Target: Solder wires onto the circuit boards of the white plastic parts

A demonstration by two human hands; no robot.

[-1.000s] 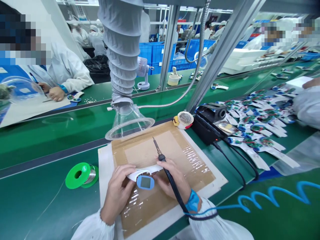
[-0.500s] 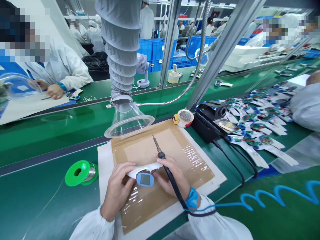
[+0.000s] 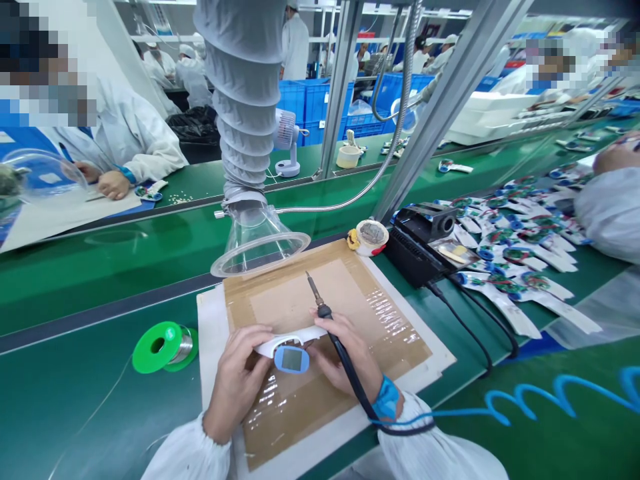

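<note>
The left hand [image 3: 239,375] pinches the thermometer [image 3: 291,360] just above the taped board [image 3: 295,300], beside the right hand [image 3: 340,357], closed around a soldering iron [image 3: 353,383], its tip clear of the thermometer

White cleanroom smock [image 3: 430,450] — long baggy sleeves, gathered into elastic cuffs at both wrists, fabric bunching in soft folds just behind them. R wrist wears a bright blue ESD strap [image 3: 387,399], approx. band-shaped, w/ a thin blue coiled cord [image 3: 530,400] running off it. L hand [image 3: 237,377] and R hand [image 3: 345,357] both bare.
</note>
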